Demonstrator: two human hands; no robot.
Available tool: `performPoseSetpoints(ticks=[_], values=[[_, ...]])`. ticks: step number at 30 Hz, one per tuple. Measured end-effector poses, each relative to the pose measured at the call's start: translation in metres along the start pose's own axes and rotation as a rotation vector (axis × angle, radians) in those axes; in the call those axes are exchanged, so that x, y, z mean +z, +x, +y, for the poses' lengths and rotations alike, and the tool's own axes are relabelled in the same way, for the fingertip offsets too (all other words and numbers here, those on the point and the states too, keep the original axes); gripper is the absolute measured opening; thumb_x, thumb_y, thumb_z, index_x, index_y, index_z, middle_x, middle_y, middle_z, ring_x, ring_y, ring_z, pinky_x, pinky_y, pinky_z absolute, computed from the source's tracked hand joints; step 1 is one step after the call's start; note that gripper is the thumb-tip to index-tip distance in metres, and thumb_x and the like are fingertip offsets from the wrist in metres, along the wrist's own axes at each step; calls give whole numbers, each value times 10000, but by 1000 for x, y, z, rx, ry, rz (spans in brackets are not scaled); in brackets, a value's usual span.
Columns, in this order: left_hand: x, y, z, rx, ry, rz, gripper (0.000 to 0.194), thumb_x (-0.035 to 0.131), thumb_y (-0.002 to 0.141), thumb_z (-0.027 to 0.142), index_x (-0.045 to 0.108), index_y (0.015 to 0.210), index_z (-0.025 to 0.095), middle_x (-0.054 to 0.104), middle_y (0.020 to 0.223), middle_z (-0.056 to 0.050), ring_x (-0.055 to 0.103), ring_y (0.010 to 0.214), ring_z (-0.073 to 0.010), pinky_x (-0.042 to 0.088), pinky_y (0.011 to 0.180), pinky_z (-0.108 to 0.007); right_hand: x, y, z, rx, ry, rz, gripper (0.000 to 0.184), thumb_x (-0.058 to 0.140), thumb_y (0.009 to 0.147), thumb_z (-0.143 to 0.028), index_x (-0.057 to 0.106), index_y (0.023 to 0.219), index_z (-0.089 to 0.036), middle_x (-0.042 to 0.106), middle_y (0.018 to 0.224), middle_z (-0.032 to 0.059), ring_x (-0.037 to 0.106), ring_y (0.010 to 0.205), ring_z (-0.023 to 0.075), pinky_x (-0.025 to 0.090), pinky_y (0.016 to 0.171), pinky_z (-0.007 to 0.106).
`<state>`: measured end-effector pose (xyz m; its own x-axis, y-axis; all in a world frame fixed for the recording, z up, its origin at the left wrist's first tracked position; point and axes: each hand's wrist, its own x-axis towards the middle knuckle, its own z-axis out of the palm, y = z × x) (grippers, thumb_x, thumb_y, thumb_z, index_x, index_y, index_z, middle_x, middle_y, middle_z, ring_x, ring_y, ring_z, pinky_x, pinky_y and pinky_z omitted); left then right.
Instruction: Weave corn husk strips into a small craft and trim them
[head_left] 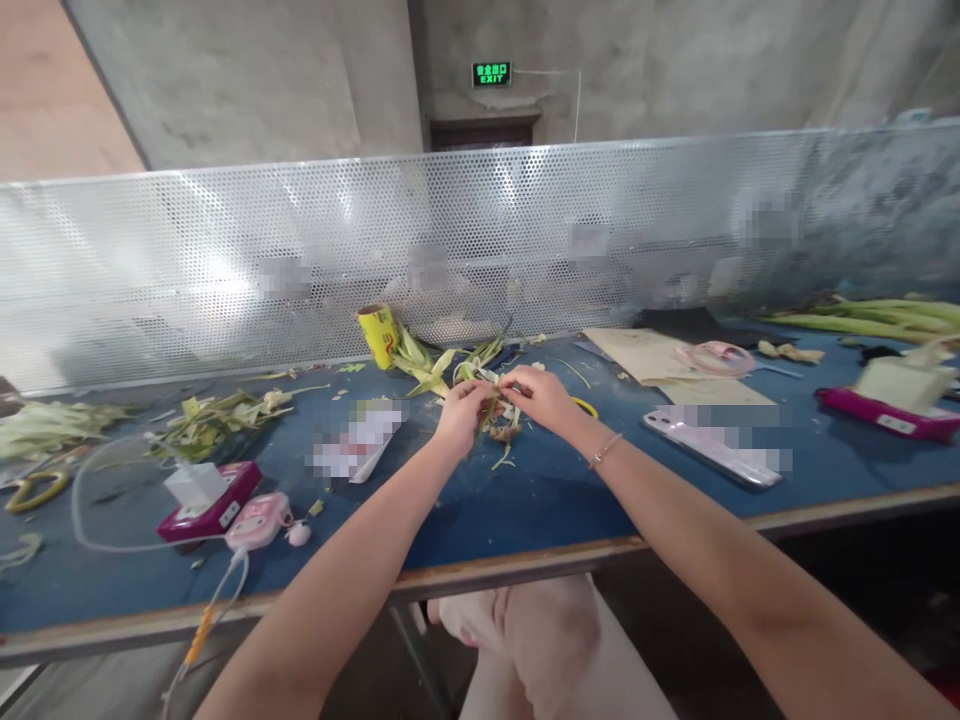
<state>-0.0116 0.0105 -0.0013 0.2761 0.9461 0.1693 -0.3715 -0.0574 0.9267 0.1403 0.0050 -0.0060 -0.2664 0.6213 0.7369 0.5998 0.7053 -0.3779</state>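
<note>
"Greenish-brown, leafy plant piece (491, 410): where is it, and what lies to its left?"

"It's at the middle, between the person's fingertips, above the blue tabletop (525, 525). At the far left is a heap of pale green leaves (56, 430), then a magenta power strip (238, 505) with a white block-shaped charger (196, 486) on it. Just beside that sits a glossy pink case (259, 518)."

"Any writing there?"

"None I can read. Next comes a pale, flat, oblong thing (377, 445), partly pixelated, then a bright yellow cylinder (380, 338), tilted, with red and dark printing too small to make out."

"And the hands?"

"The left hand (459, 412) is curled nearly closed, thumb and fingers pinching the plant piece. High on the grey wall, a green-lit sign (491, 73) reads 安全出口 and EXIT. The right hand (544, 397) comes in from the other side, also curled, its thumb and fingertips pinching the same piece, close beside the left fingertips."

"Further right?"

"Tan paper sheets (630, 357) lie flat behind a pale, shiny phone (705, 448), partly pixelated, no brand legible. Another magenta power strip (885, 415) stands near the right edge, with long green leaves (892, 320) behind it."
</note>
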Motion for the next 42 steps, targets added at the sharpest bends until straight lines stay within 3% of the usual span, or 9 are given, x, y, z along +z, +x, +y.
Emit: performPoseSetpoints(ticks=[3, 11, 20, 24, 29, 34, 42], values=[[1, 1, -3, 78, 70, 17, 247, 689, 678, 343, 548, 651, 141, 565, 574, 23, 524, 512, -69, 490, 606, -248, -1, -1, -2, -31, -9, -2, 108, 507, 836, -210, 598, 777, -207, 573, 749, 27, 509, 682, 145, 375, 648, 267], [1, 2, -10, 289, 301, 156, 238, 570, 792, 336, 462, 646, 182, 454, 535, 56, 419, 453, -64, 340, 485, -216, -2, -2, -8, -33, 11, -55, 88, 512, 830, -197, 585, 781, -209, 579, 757, 34, 520, 698, 153, 375, 652, 273], [-6, 7, -12, 384, 395, 172, 205, 525, 832, 318, 458, 682, 195, 460, 611, 41, 409, 512, -70, 342, 516, -217, -2, 0, -8, 9, 104, -72, 77, 557, 785, -208, 624, 747, -206, 603, 731, 22, 514, 647, 137, 374, 625, 273], [-3, 5, -10, 379, 428, 155, 207, 506, 848, 299, 445, 678, 197, 424, 601, 44, 406, 518, -75, 345, 531, -224, 1, 0, -9, 89, 205, -85, 86, 563, 767, -215, 647, 756, -201, 623, 719, 22, 536, 640, 139, 381, 612, 274], [1, 2, -6, 352, 440, 224, 193, 517, 844, 254, 451, 672, 195, 429, 609, 39, 404, 533, -81, 354, 549, -231, 4, 0, -11, 194, 312, -116, 95, 562, 758, -218, 653, 752, -188, 649, 710, 29, 573, 649, 152, 401, 611, 279], [0, 3, -7, 389, 473, 230, 179, 505, 851, 255, 460, 688, 192, 438, 613, 37, 418, 539, -76, 356, 537, -219, -1, 1, -13, 204, 298, -120, 90, 567, 739, -207, 647, 711, -176, 632, 657, 20, 556, 616, 140, 397, 589, 269], [-4, 10, -17, 380, 466, 258, 180, 423, 892, 279, 449, 735, 194, 490, 601, 30, 446, 503, -76, 371, 505, -220, -8, 1, -9, 251, 268, -254, 115, 584, 732, -241, 667, 750, -163, 676, 743, 52, 609, 679, 163, 437, 630, 282]])
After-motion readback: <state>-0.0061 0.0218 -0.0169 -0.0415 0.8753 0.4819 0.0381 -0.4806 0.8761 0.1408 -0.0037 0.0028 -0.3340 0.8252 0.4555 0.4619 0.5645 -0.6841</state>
